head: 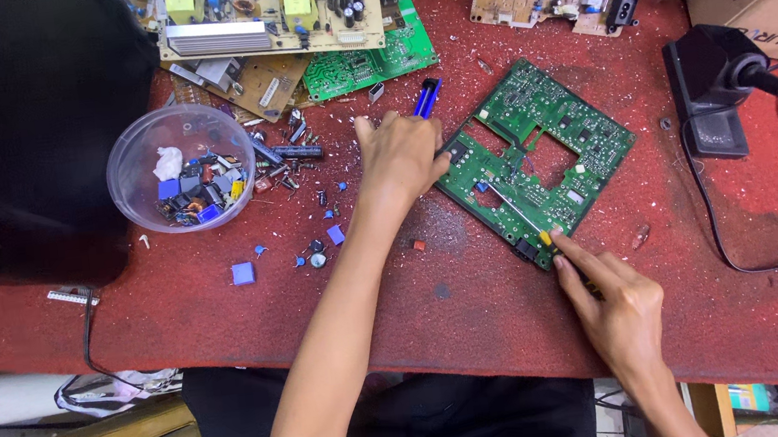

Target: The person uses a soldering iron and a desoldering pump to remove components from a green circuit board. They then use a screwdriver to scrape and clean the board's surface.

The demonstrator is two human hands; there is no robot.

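right hand [619, 305] on screwdriver [518, 218], circuit board [537, 148] beyond

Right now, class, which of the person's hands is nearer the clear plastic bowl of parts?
Left. The left hand is right of the bowl, on the green board's edge; the right hand is farther, at the board's lower corner.

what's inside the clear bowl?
The bowl holds a heap of small loose parts, mostly blue, black and grey, plus a white crumpled scrap. Whatever lies beneath the heap is covered.

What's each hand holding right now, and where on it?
Right hand grips a thin tool at its handle end; left hand presses the green circuit board's left edge.
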